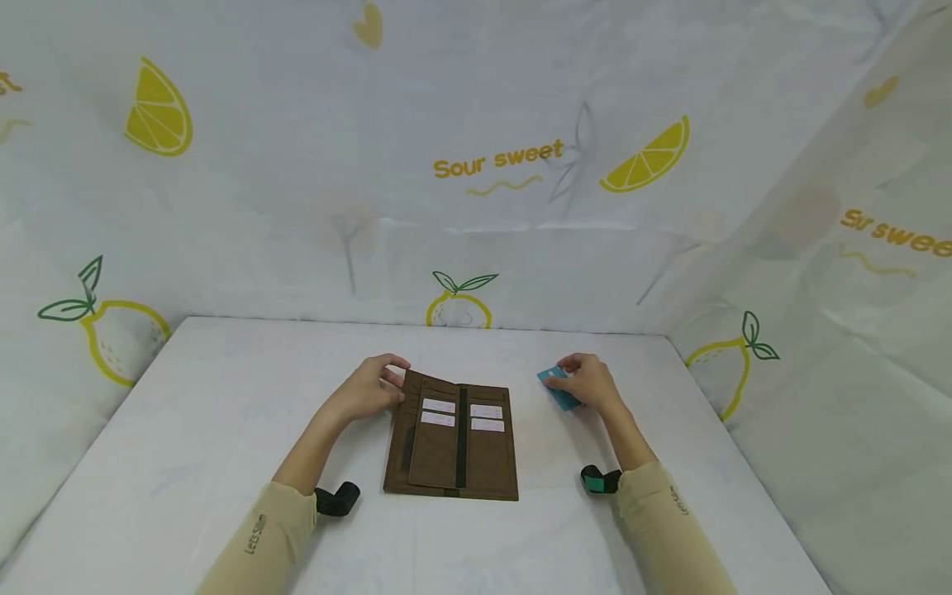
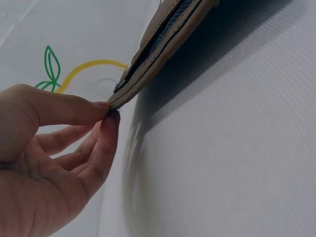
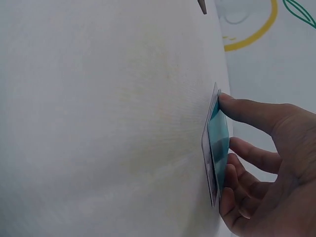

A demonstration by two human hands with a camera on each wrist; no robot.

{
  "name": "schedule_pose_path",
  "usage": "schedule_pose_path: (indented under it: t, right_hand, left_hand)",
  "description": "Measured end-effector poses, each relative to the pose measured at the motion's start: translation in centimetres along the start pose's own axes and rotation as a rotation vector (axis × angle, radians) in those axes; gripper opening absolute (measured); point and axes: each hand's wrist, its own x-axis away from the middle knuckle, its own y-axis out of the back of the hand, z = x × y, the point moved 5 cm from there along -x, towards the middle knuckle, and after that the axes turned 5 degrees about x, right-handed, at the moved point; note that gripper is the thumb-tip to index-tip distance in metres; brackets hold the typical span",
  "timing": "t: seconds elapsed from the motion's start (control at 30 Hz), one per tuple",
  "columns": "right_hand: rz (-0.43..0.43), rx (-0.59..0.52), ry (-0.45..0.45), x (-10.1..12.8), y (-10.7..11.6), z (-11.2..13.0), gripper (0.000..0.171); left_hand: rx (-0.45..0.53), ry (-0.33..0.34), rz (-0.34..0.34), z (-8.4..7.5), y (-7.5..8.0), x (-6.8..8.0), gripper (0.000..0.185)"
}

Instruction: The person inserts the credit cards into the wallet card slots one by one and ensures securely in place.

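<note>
Right hand (image 3: 266, 168) pinching thin teal plastic card (image 3: 218, 143), edge-on to camera.
Card held between thumb (image 3: 252, 112) on one end and fingertips (image 3: 229, 195) on the other, a pale grey-white face turned toward the white cloth-covered counter (image 3: 108, 123), teal face toward the palm. Whether the card's edge touches the cloth or sits just above it can't be told. Other fingers loosely curled behind the card. Top right: white backdrop cloth with yellow lemon outline (image 3: 252, 34) and green leaf print (image 3: 298, 11). Small brown corner of something (image 3: 202, 6) pokes in at the top edge, well apart from the card.
</note>
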Motion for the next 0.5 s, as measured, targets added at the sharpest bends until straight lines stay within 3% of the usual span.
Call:
schedule_pose_path:
  t: [0.27, 0.5]
  right_hand:
    - [0.008, -0.068, -0.005, 0.01, 0.06, -0.27, 0.055]
    - [-0.002, -0.14, 0.007, 0.07, 0.21, -0.35, 0.048]
  left_hand:
    - [-0.007, 0.0, -0.005, 0.01, 0.05, -0.03, 0.052]
    - [-0.01, 0.004, -0.004, 0.03, 0.02, -0.07, 0.052]
